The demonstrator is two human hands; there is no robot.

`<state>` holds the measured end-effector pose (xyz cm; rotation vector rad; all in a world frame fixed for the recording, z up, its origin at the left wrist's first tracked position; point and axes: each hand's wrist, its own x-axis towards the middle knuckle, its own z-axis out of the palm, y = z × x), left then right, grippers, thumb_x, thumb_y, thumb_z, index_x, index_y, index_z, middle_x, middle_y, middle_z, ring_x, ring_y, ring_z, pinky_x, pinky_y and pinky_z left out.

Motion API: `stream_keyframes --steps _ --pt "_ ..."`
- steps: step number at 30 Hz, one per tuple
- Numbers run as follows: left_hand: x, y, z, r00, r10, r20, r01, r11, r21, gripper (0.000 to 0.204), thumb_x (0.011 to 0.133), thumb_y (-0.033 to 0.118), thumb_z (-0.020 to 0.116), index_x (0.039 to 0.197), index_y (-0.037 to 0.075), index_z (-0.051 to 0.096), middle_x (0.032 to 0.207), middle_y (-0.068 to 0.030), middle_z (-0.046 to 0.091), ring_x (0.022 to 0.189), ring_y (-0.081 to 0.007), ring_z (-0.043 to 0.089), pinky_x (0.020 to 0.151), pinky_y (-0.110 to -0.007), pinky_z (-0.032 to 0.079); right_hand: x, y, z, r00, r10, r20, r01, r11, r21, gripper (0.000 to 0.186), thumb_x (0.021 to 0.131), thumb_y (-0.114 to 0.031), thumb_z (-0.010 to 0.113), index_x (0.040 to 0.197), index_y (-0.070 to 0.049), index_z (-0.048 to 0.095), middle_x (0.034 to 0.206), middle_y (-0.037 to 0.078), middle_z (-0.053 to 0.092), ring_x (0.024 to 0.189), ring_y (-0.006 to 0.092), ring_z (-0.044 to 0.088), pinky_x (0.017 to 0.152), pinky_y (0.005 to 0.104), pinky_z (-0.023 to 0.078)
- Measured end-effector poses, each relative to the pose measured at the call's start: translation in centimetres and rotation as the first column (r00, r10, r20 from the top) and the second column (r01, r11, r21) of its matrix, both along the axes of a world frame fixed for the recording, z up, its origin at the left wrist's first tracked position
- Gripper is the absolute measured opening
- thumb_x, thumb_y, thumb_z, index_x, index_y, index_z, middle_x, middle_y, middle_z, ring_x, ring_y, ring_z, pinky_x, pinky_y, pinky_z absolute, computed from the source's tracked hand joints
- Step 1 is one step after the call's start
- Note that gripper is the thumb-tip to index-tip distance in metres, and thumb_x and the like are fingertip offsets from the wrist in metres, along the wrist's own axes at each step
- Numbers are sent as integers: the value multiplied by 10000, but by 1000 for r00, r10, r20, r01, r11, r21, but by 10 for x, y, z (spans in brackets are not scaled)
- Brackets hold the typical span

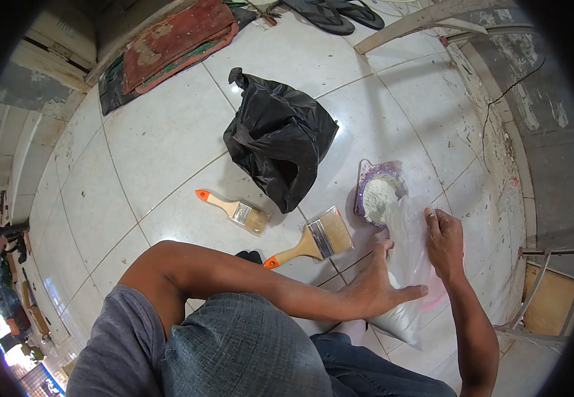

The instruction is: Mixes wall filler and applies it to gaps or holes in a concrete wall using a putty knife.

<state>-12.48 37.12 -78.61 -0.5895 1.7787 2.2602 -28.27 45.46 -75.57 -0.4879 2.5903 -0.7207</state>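
My left hand (373, 286) is wrapped around the lower part of a clear plastic bag (407, 231), whose bottom bulges with white powder. Near the bag's mouth, my right hand (444, 239) pinches the plastic edge. The mouth lies at the rim of a purple container (362, 192) with white powder (381, 197) inside. Left of it on the floor is a wide paintbrush (320, 239) with a wooden, orange-tipped handle and clear wrap over the bristles. A smaller wrapped paintbrush (237, 212) lies farther left.
A crumpled black plastic bag (277, 135) stands on the white tiled floor (161, 152). Beyond it are a folded red mat (178, 49) and dark flip-flops (330, 16). Something pink (436, 291) shows beside my right forearm. A cracked, peeling wall (522, 86) runs along the right.
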Motion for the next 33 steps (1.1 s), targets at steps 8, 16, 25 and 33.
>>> stream_keyframes --steps 8,16,25,33 --pt "25 -5 -45 991 -2 -134 -26 978 -207 1153 690 499 818 1396 -96 127 1366 -335 333 1311 -406 370 1103 -425 293 27 9 8 958 142 -249 -154 988 -28 250 974 -170 498 966 28 650 623 187 584 551 257 597 563 367 448" --pt "26 -18 -74 979 -75 -190 18 958 -288 1159 664 499 835 1429 -35 147 1360 -285 377 1307 -383 386 1084 -442 325 59 22 23 984 132 -120 -147 982 -119 128 971 -83 495 1027 -22 592 563 135 572 467 260 604 445 357 432" --pt "28 -24 -100 945 -137 -296 70 972 -225 1015 783 532 714 1436 -1 148 1323 -293 373 1214 -387 447 1024 -459 364 85 49 14 964 257 -68 -264 956 -129 260 861 68 505 1092 -43 552 654 136 615 578 298 650 506 381 481" --pt "6 -39 -78 897 5 -441 -36 997 -61 540 1031 339 380 1417 -21 266 1322 -172 422 1152 -234 503 999 -369 391 84 79 3 851 427 -305 -476 873 -105 289 758 123 544 1024 16 577 752 172 624 632 334 638 532 390 491"
